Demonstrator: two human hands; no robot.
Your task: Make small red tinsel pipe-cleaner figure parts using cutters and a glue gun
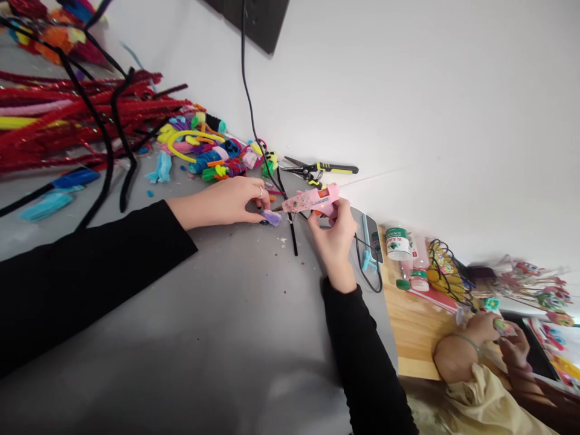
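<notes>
Gray surface (235, 326). Left hand (236, 202) pinching purple chenille piece (272, 217), likely soft, light; best held by edge. Right hand (335, 235) gripping pink glue gun (308, 200).

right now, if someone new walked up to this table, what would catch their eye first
Probably the pink glue gun at the centre, held in the right hand, its nozzle close to the small purple piece in the left hand. Next, likely, the bundle of glittery red stems at the upper left of the view, with a jumble of colourful fuzzy pieces beside it.
</notes>
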